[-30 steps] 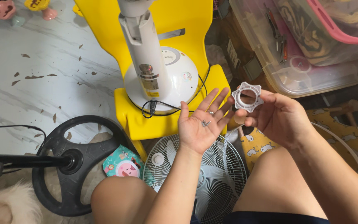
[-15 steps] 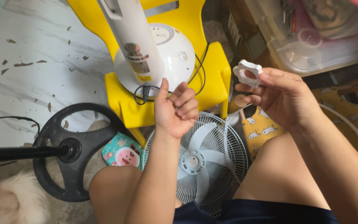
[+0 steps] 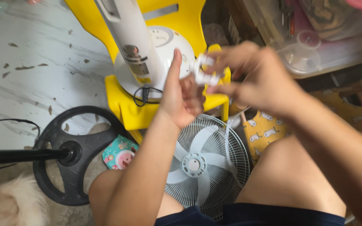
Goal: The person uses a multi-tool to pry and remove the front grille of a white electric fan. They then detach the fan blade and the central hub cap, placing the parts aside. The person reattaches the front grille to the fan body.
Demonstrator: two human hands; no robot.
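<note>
Seated person's view of a dismantled pedestal fan, read left to right. Far left of the fingers, on the marble-patterned floor [image 3: 30,83], lies a black round stand base [image 3: 74,157] with its dark pole [image 3: 17,155] running off the left edge; a small round teal tin [image 3: 120,154] sits beside it. Just left of the fingers, the white fan column [image 3: 126,33] rises from its white domed base [image 3: 164,54], which stands on a yellow plastic chair [image 3: 164,113] with a black cord [image 3: 145,94] looped at the foot.

Centre: the left hand [image 3: 181,98] is raised with thumb up and fingers curled into the palm (whether anything lies inside the fist cannot be told). Touching or nearly touching those curled fingers, the white scalloped plastic ring nut [image 3: 204,71] is pinched in the fingertips of the right hand [image 3: 252,77], which is blurred by motion.

Below the fingers, between the knees, the white fan blade and wire grille [image 3: 202,163] lie flat on the floor. Right of the fingers: a clear lidded storage bin [image 3: 315,50] above, a yellow patterned cloth [image 3: 269,129] below.

Progress, as judged: the nut is off the fan and the blade assembly is separate from the column; nothing yet shows them rejoined.
</note>
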